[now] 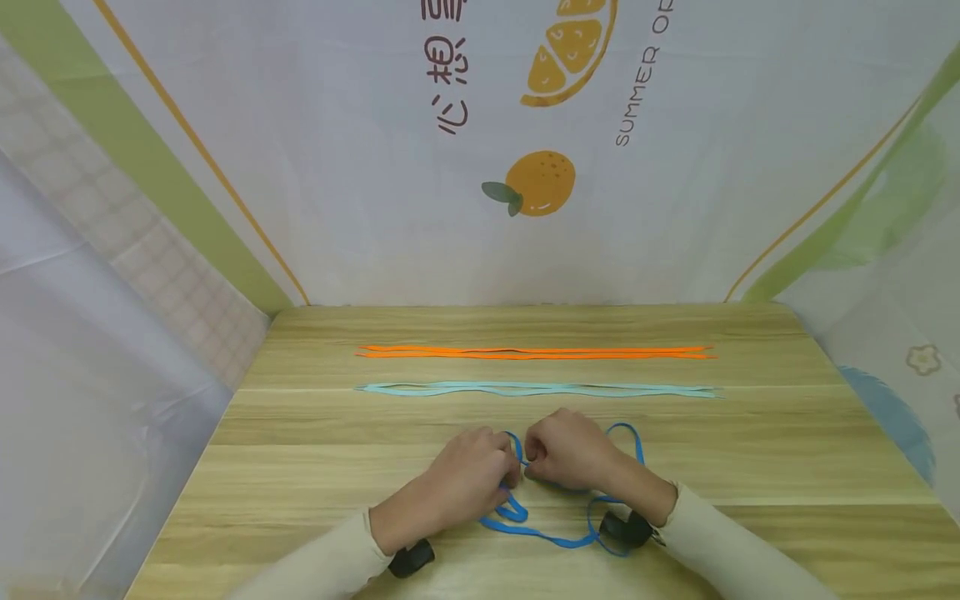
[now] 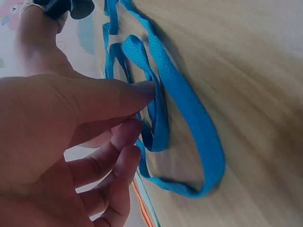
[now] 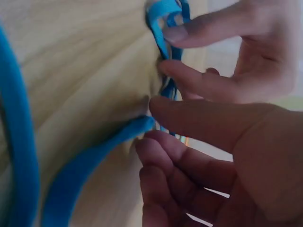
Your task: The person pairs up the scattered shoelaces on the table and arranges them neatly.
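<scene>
A flat blue shoelace lies in loose loops on the table in front of the person. My left hand pinches part of it between thumb and fingers, where the lace doubles back in narrow folds in the left wrist view. Close beside it, my right hand pinches another stretch of the same lace; in the right wrist view the strip runs out from between thumb and fingertips. A short piece spans the small gap between both hands. The lace ends are hidden.
Farther back on the wooden table, a pair of orange laces lies straight, side by side. Light teal laces lie parallel, nearer the hands. A printed white cloth hangs behind the table. Black wrist devices sit under both wrists.
</scene>
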A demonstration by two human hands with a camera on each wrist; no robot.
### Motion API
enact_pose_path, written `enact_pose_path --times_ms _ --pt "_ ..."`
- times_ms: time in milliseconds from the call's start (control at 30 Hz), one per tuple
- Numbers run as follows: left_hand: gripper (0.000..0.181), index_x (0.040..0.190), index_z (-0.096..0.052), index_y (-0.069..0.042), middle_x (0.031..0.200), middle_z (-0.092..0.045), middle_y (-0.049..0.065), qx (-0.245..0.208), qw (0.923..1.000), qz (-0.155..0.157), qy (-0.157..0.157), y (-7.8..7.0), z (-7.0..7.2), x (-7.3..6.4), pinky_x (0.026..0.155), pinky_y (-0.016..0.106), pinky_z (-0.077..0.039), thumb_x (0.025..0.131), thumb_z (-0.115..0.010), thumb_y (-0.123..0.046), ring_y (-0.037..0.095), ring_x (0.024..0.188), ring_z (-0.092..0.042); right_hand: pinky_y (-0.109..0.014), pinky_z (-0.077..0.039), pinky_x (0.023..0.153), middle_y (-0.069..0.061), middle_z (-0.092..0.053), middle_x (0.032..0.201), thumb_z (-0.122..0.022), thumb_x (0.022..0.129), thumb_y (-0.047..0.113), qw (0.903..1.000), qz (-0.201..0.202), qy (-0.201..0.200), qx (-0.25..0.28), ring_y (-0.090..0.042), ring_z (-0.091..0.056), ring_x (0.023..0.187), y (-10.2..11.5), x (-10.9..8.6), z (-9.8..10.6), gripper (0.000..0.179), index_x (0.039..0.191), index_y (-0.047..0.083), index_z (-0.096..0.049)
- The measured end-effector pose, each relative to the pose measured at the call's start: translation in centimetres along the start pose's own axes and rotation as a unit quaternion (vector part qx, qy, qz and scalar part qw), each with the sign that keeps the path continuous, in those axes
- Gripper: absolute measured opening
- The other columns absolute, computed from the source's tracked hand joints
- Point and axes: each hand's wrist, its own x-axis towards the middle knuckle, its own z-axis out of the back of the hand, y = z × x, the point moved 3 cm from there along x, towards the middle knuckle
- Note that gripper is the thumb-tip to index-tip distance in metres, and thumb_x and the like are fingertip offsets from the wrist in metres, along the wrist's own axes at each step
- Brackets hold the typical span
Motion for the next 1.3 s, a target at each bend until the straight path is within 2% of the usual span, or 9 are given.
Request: enact_pose_path --times_ms 167,333,500,633,833,933,1033,1167,1300 --pt "0.023 0.072 -0.076 -0.022 0.079 -0.056 -0.010 -0.007 0.9997 -0.016 -0.016 0.2 0.0 0.0 0.063 0.019 -0.036 0.089 -0.089 -0.013 0.007 0.071 -0.047 -0.025 -0.044 0.056 0.016 -0.053 0.064 -0.086 0.086 0.007 0.9999 0.009 0.001 -0.006 -0.003 -0.048 0.060 0.1 0.2 -0.4 0.029 0.069 0.021 -0.067" --pt "0.027 0.070 -0.072 -0.021 0.079 -0.054 -0.011 -0.030 0.9993 -0.016 -0.018 0.6 -0.1 -0.3 0.066 0.020 -0.038 0.090 -0.087 -0.012 0.006 0.072 -0.046 -0.023 -0.042 0.054 0.015 -0.052 0.063 -0.079 0.084 0.005 0.9999 0.013 0.005 0.007 -0.002 -0.046 0.058 -0.1 0.0 0.0 0.026 0.069 0.021 -0.066" --pt "0.024 0.076 -0.070 -0.021 0.082 -0.059 -0.013 -0.089 0.9956 0.025 -0.014 1.6 0.5 -1.0 0.071 0.023 -0.047 0.091 -0.086 -0.012 0.006 0.080 -0.052 -0.023 -0.043 0.057 0.016 -0.053 0.068 -0.076 0.086 0.009 0.9992 0.013 -0.017 0.034 -0.001 -0.046 0.062 -1.4 -0.7 1.7 0.019 0.075 0.021 -0.066" --pt "0.021 0.082 -0.067 -0.019 0.079 -0.061 -0.013 -0.145 0.9867 0.061 -0.040 2.9 1.2 -1.8 0.067 0.025 -0.050 0.093 -0.080 -0.007 0.006 0.076 -0.053 -0.025 -0.046 0.062 0.017 -0.056 0.071 -0.074 0.088 0.007 0.9972 0.006 -0.047 0.059 -0.001 -0.049 0.066 -3.0 -1.8 3.5 0.017 0.080 0.021 -0.067" --pt "0.016 0.088 -0.068 -0.016 0.080 -0.064 -0.011 -0.175 0.9766 0.108 -0.064 4.9 1.9 -3.7 0.068 0.026 -0.052 0.095 -0.076 -0.004 0.005 0.075 -0.059 -0.027 -0.051 0.066 0.016 -0.063 0.075 -0.076 0.091 0.007 0.9921 -0.041 -0.071 0.095 -0.004 -0.059 0.069 -5.5 -4.3 5.6 0.015 0.086 0.020 -0.070" --pt "0.009 0.096 -0.073 -0.012 0.085 -0.068 -0.009 -0.179 0.9731 0.122 -0.079 5.7 2.2 -4.7 0.071 0.026 -0.054 0.096 -0.075 -0.003 0.006 0.078 -0.062 -0.028 -0.050 0.065 0.016 -0.063 0.076 -0.079 0.090 0.009 0.9925 -0.063 -0.068 0.080 -0.004 -0.058 0.070 -6.8 -5.5 6.0 0.013 0.089 0.020 -0.072" --pt "0.011 0.102 -0.078 -0.009 0.086 -0.070 -0.009 -0.179 0.9711 0.124 -0.097 6.1 2.7 -5.3 0.070 0.026 -0.054 0.095 -0.073 -0.003 0.007 0.077 -0.062 -0.028 -0.049 0.066 0.017 -0.062 0.077 -0.083 0.088 0.008 0.9943 -0.077 -0.058 0.045 -0.003 -0.055 0.070 -7.9 -6.7 6.1 0.014 0.089 0.019 -0.074" --pt "0.013 0.100 -0.081 -0.008 0.088 -0.070 -0.011 -0.187 0.9677 0.123 -0.116 6.3 3.5 -5.7 0.071 0.027 -0.055 0.094 -0.071 -0.002 0.008 0.079 -0.062 -0.028 -0.049 0.065 0.015 -0.063 0.079 -0.082 0.084 0.002 0.9953 -0.085 -0.044 0.014 -0.004 -0.053 0.072 -9.2 -8.1 5.9 0.017 0.088 0.017 -0.075" --pt "0.013 0.098 -0.081 -0.011 0.091 -0.070 -0.013 -0.198 0.9646 0.125 -0.121 6.4 4.2 -5.9 0.074 0.027 -0.055 0.095 -0.071 -0.004 0.006 0.083 -0.062 -0.028 -0.049 0.064 0.013 -0.063 0.080 -0.083 0.082 0.000 0.9942 -0.102 -0.036 -0.004 -0.007 -0.053 0.073 -9.7 -9.0 5.7 0.019 0.088 0.017 -0.076"
